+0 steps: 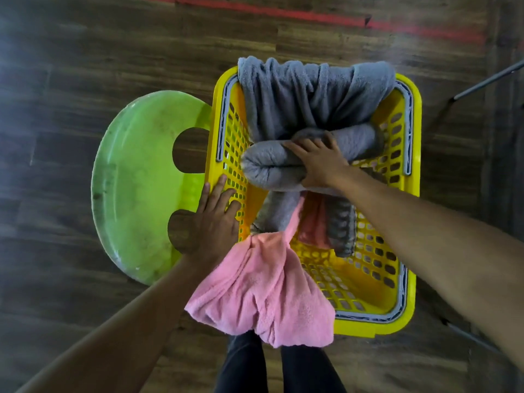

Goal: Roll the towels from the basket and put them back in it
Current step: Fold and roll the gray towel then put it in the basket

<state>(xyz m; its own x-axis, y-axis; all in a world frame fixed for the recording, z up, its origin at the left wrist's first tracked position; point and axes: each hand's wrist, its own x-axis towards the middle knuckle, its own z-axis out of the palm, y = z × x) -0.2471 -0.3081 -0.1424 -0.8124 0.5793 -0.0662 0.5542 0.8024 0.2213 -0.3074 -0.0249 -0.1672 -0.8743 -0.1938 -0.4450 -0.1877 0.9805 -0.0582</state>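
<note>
Right hand [317, 163] grips rolled grey towel [272, 168] in basket [368, 282]; left hand [215, 219] flat on rim; pink towel [263, 293] overhangs.

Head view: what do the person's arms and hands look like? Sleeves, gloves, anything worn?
The left hand and right hand are bare: no gloves, and no rings, watch or bands that I can see. The left forearm and right forearm are uncovered up to the frame edge, with no sleeve in view. The only clothing visible is dark trousers at the bottom.

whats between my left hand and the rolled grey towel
Only the yellow basket's perforated side wall: the left hand rests on it, and the rolled grey towel lies just inside. Head view.
</note>
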